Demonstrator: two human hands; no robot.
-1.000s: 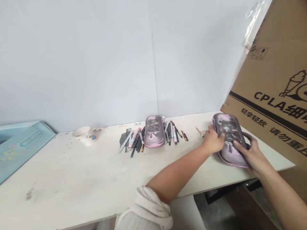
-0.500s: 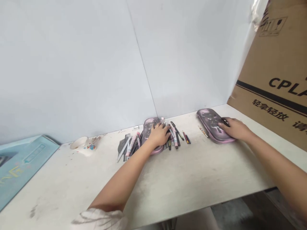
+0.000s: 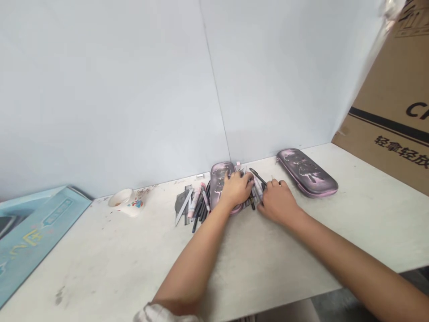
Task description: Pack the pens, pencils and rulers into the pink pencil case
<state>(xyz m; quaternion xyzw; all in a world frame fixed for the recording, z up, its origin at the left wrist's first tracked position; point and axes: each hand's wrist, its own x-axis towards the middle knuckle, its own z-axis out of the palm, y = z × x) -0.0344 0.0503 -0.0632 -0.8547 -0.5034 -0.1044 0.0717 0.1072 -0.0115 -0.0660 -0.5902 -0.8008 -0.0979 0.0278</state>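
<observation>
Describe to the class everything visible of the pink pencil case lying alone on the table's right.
The pink-and-grey moulded pencil case is a long rounded oblong with a hard-looking shell, embossed on top with a cartoon figure. A paler pink band runs round its edge. It appears shut and lies flat, slanting across the white tabletop. Only the tabletop touches it; the person's right hand is close by but apart.
</observation>
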